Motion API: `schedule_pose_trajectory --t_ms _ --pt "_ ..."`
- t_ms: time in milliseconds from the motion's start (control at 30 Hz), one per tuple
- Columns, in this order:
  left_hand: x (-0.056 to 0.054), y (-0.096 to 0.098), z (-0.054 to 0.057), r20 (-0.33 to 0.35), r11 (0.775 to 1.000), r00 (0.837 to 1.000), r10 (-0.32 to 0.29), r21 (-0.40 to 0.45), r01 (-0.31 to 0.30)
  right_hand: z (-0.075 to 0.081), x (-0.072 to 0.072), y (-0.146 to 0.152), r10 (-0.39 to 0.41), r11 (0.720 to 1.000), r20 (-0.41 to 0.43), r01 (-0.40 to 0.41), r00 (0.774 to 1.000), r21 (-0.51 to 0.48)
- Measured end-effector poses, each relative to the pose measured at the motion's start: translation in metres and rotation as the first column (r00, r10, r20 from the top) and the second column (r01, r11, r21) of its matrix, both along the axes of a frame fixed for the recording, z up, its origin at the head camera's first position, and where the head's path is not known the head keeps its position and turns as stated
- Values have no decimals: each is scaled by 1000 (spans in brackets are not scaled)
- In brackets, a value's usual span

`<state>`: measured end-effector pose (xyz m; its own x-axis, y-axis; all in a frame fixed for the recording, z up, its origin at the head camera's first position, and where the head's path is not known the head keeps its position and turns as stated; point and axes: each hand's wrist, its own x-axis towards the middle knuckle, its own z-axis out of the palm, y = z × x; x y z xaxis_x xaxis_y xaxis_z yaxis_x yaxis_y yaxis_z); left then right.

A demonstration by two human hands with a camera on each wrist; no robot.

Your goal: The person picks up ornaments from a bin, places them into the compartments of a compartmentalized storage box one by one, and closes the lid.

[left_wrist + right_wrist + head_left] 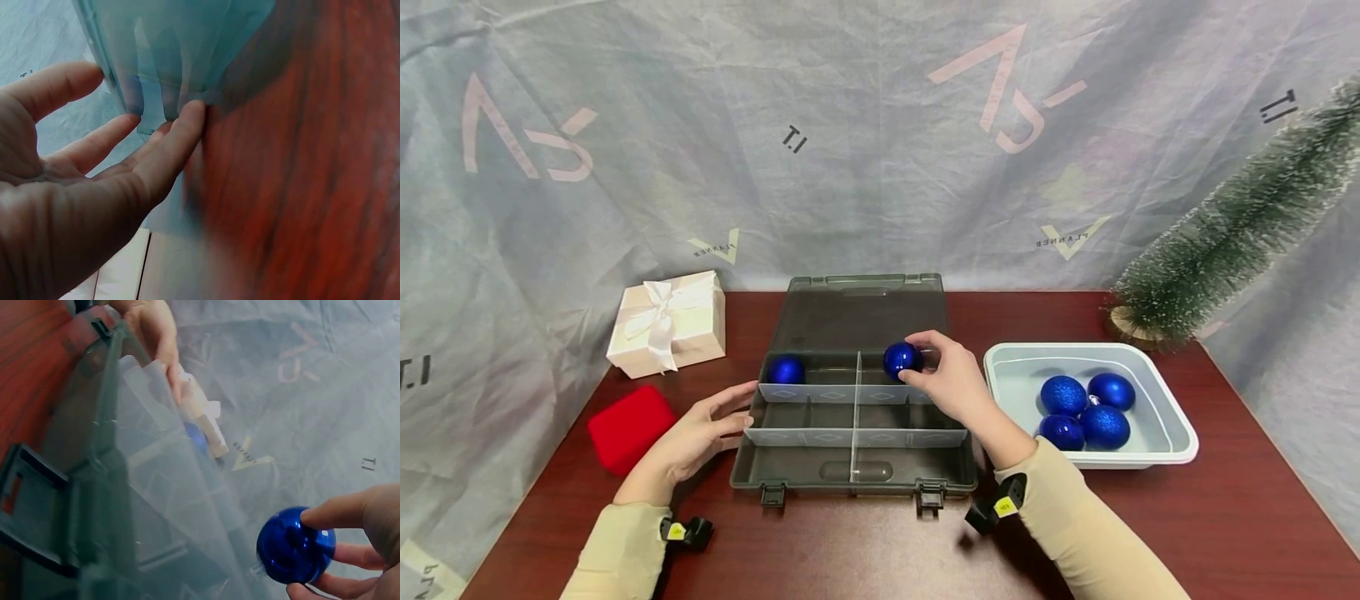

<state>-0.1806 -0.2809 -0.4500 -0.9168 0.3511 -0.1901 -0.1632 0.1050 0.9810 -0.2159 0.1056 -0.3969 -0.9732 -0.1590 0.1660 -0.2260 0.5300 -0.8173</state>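
My right hand [952, 379] pinches a shiny blue Christmas ball [902, 360] between thumb and fingers, over the back right compartment of a smoky clear divider box [808, 460]. In the right wrist view that glossy ball [289, 545] shows beside the box's dividers. A second blue ball [786, 370] lies in the back left compartment. The left hand [706, 433] rests its fingertips on the box's left side, fingers fairly straight; the left wrist view shows the fingertips [195, 111] at the clear wall. The box's lid [865, 312] stands raised at the back.
On the right a white tub [1180, 429] holds several blue balls [1105, 427]. Behind it leans a small frosted tree [1225, 242]. A white gift box with a bow [692, 321] and a red box [631, 427] sit at the left. Two latches [930, 496] jut from the box's front.
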Motion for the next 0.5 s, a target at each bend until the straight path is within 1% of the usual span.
schedule_pose_trajectory --t_ms 133,300,500 --pt "1 0 0 1 1000 1000 1 2 -1 -4 2 -8 -35 999 2 35 999 14" --pt "1 1 1 0 1000 1000 4 0 -4 -9 2 -14 -73 997 -18 73 997 14" --pt "0 0 0 -3 1000 1000 0 -6 0 -16 2 -16 -107 987 -22 109 994 119"
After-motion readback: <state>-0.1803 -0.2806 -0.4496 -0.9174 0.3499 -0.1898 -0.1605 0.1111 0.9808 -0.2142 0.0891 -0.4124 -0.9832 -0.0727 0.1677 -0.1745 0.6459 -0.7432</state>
